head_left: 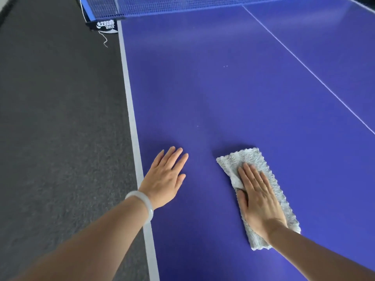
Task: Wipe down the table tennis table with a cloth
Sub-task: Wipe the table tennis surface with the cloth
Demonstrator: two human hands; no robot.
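Blue desk [233,94], white edge line, net [162,7] at far end; dark grey carpet [56,118] alongside. Right hand [259,199], fingers together, pressed grey cloth [243,159] flat. Left hand [166,177] flat nearby, fingers slightly spread.

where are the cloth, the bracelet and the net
cloth [241,158], head view, uncovered far end
bracelet [147,202], head view, white band on the wrist
net [162,7], head view, blue mesh

A folded, fluffy grey cloth [261,191] lies flat on the blue table tennis table [233,98].
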